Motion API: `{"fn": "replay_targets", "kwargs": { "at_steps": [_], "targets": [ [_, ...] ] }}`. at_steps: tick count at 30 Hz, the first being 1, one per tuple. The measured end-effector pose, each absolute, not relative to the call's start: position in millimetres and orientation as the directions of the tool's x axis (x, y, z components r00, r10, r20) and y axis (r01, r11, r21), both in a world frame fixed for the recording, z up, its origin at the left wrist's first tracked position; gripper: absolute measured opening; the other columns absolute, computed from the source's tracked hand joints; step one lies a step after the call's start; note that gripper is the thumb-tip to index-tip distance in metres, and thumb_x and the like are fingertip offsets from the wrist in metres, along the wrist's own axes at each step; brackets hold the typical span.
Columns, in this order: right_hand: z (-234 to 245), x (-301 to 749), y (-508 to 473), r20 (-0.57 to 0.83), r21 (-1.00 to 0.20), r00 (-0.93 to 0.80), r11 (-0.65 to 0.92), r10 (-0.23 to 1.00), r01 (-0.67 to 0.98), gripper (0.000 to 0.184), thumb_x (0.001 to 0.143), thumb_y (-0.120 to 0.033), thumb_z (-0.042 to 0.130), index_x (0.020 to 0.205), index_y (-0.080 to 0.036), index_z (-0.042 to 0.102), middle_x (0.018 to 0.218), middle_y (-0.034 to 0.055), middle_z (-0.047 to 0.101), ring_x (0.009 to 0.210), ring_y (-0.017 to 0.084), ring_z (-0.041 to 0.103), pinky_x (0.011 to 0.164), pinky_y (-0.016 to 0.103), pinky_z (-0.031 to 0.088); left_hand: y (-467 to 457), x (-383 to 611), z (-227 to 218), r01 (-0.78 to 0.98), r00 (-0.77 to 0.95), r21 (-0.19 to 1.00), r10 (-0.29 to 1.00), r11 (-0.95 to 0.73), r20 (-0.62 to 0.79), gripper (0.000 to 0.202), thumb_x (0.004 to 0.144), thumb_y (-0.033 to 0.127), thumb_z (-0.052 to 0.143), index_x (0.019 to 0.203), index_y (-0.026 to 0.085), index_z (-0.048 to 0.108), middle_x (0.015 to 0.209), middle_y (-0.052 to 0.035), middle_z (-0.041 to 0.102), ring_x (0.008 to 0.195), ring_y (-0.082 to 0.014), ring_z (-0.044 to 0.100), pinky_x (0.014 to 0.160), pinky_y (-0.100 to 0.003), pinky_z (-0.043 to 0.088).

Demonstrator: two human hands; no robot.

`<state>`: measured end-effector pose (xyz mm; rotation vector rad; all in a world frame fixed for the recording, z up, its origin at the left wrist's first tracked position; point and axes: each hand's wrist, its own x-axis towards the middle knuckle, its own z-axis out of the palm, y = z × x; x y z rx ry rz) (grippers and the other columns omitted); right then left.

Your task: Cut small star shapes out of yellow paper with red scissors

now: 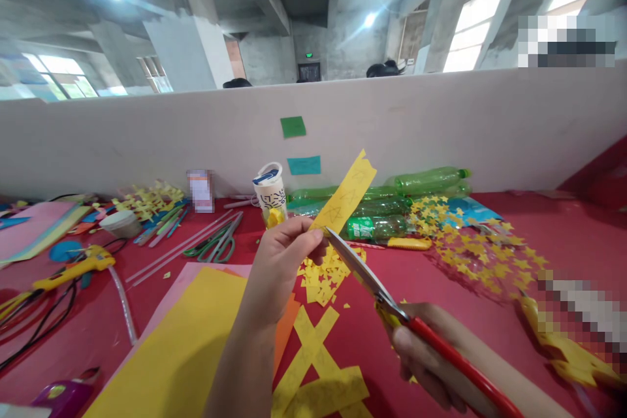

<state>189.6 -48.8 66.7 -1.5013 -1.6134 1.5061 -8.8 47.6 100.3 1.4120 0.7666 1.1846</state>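
Note:
My left hand (281,261) pinches the lower end of a yellow paper strip (347,192) with star outlines drawn on it, holding it up above the red table (563,235). My right hand (431,356) grips red-handled scissors (386,300), whose blades point up-left and meet the strip's lower edge beside my left fingers. Below lie cut yellow stars (321,274) and leftover yellow strips (318,366).
Yellow, pink and orange paper sheets (181,353) lie in front. A yellow glue gun (73,271), green scissors (220,241), a paper cup (270,192), green plastic bottles (392,206), a yellow utility knife (409,243) and scattered stars (484,251) fill the table. A white partition (147,130) stands behind.

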Motion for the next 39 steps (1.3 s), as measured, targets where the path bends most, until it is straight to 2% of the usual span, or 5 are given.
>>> {"fn": "replay_targets", "kwargs": {
  "at_steps": [5, 12, 28, 33, 39],
  "targets": [
    [74.8, 185.4, -49.5, -0.378, -0.869, -0.23, -0.258, 0.897, 0.422, 0.067, 0.067, -0.087, 0.038, 0.064, -0.02, 0.04, 0.039, -0.0087, 0.039, 0.032, 0.003, 0.031, 0.035, 0.014, 0.023, 48.7, -11.9, 99.5, -0.13, 0.301, 0.97, 0.923, -0.207, 0.238, 0.02, 0.084, 0.021, 0.056, 0.065, 0.017, 0.062, 0.063, 0.0002, 0.057, 0.061, -0.0106, 0.05, 0.059, -0.023, 0.041],
    [72.6, 183.7, -50.7, -0.352, -0.879, -0.215, -0.243, 0.911, 0.409, 0.06, 0.073, -0.079, 0.044, 0.062, -0.02, 0.041, 0.039, -0.0088, 0.04, 0.03, 0.002, 0.029, 0.033, 0.014, 0.022, 48.1, -13.1, 100.5, -0.124, 0.302, 0.97, 0.923, -0.208, 0.237, 0.021, 0.084, 0.021, 0.056, 0.064, 0.016, 0.061, 0.063, 0.0003, 0.056, 0.061, -0.0107, 0.05, 0.058, -0.023, 0.04],
    [74.3, 186.9, -49.7, -0.405, -0.847, -0.207, -0.28, 0.89, 0.452, 0.062, 0.07, -0.081, 0.041, 0.065, -0.019, 0.044, 0.038, -0.0093, 0.038, 0.032, 0.003, 0.032, 0.035, 0.016, 0.024, 49.0, -14.3, 99.6, -0.103, 0.316, 0.97, 0.917, -0.222, 0.244, 0.021, 0.084, 0.02, 0.055, 0.065, 0.017, 0.062, 0.062, 0.0009, 0.054, 0.06, -0.0103, 0.049, 0.058, -0.023, 0.041],
    [71.7, 186.9, -53.7, -0.371, -0.859, -0.18, -0.263, 0.911, 0.438, 0.063, 0.071, -0.082, 0.04, 0.068, -0.019, 0.043, 0.04, -0.0095, 0.038, 0.034, 0.003, 0.031, 0.037, 0.017, 0.023, 47.6, -13.1, 101.3, -0.114, 0.292, 0.959, 0.914, -0.259, 0.281, 0.022, 0.085, 0.022, 0.055, 0.065, 0.017, 0.063, 0.063, 0.0007, 0.055, 0.061, -0.0107, 0.051, 0.058, -0.023, 0.042],
    [67.6, 190.2, -51.4, -0.286, -0.905, -0.293, -0.157, 0.912, 0.396, 0.066, 0.071, -0.085, 0.034, 0.068, -0.02, 0.041, 0.045, -0.0073, 0.041, 0.036, 0.005, 0.036, 0.037, 0.016, 0.025, 44.7, -9.2, 102.3, -0.081, 0.31, 0.958, 0.907, -0.274, 0.285, 0.024, 0.086, 0.024, 0.054, 0.063, 0.017, 0.061, 0.062, 0.0, 0.054, 0.061, -0.0124, 0.051, 0.059, -0.025, 0.042]
  ]
}}
